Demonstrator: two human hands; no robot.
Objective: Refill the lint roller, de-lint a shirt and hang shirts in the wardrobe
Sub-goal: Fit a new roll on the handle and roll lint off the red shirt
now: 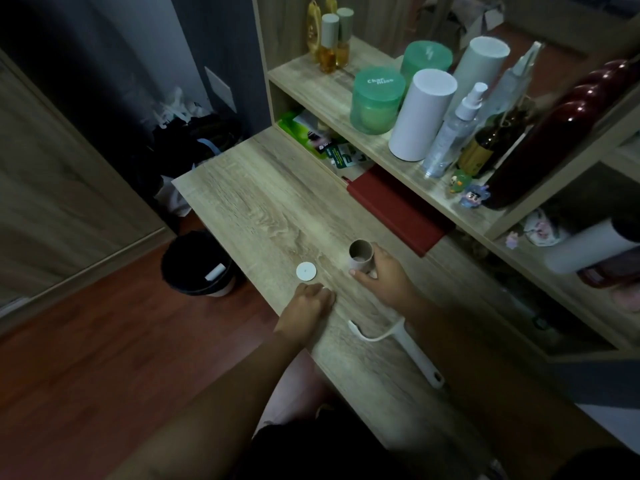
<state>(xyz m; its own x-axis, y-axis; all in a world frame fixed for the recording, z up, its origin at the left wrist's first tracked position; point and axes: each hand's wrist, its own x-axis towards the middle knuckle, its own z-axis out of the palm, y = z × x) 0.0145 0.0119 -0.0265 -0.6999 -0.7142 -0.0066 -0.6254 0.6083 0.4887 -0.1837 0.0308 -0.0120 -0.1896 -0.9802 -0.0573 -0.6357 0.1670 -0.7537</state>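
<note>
Refilling is judged half done. Lint roller handle (414, 353) is laid bare at lower centre of the counter (242, 202). Further up, left grip (308, 301) is curled, empty; right grip (381, 277) is closed round the spent core (362, 256). No new roll is fitted; shirts are unseen.

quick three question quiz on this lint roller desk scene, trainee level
1. True or false: the right hand grips the brown cardboard tube.
2. The small white round disc lies: A flat on the pale wooden desk, B inside the tube, C under the right hand.
3. Fill in: the white plastic roller handle lies beside the right ____.
Key: 1 true; 2 A; 3 forearm.
</note>
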